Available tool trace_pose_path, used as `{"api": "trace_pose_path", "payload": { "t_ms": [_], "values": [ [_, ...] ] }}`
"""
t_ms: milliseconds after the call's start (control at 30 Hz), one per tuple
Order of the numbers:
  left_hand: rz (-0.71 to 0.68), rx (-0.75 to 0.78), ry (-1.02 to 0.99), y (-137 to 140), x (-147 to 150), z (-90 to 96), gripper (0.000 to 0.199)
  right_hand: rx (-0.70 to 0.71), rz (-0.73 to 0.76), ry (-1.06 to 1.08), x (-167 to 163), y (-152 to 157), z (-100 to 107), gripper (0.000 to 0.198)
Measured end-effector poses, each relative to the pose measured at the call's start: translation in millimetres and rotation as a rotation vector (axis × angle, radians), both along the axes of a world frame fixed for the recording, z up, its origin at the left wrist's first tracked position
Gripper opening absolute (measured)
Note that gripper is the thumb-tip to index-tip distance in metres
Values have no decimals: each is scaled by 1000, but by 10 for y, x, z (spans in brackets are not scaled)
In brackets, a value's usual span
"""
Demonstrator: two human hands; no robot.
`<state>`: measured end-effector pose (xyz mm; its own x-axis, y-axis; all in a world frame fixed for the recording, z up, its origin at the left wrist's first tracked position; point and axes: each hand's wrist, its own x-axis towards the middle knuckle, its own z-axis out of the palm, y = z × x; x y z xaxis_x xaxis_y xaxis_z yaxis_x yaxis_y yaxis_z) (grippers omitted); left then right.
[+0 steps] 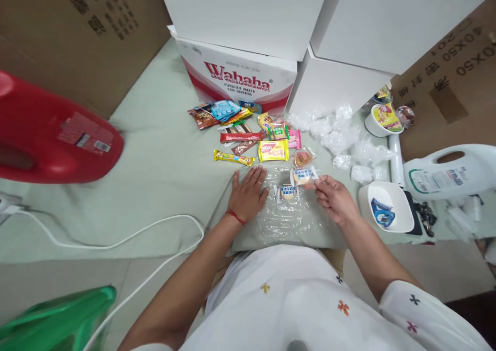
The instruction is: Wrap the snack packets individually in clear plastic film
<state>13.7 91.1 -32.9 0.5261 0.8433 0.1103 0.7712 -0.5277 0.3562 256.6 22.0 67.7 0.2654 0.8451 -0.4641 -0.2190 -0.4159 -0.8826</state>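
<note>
My left hand lies flat, fingers spread, at the left edge of a sheet of clear plastic wrap. Between the fingertips of my right hand is the end of a small wrapped biscuit, white with blue lettering. Another wrapped biscuit of the same look rests on the plastic just below it. Beyond my hands lie a yellow snack packet, a long yellow stick packet, a red stick packet and a clear-wrapped brown snack.
A Wahaha carton stands behind the snacks. Crumpled plastic bundles sit at the right, near a white bowl with a blue packet and a white jug. A red jug and a white cable occupy the left.
</note>
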Motion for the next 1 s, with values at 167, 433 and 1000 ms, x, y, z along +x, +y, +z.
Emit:
{"api": "trace_pose_path", "payload": {
  "t_ms": [167, 433, 1000],
  "values": [
    [-7, -4, 15, 0, 6, 5, 61, -30, 42, -102, -229, -173, -327, 43],
    [3, 2, -67, 47, -94, 64, 55, 70, 231, -769, 58, -460, -370, 23],
    [-581, 120, -124, -893, -718, 15, 19, 511, 583, -1140, 509, -1136, -681, 21]
  ]
}}
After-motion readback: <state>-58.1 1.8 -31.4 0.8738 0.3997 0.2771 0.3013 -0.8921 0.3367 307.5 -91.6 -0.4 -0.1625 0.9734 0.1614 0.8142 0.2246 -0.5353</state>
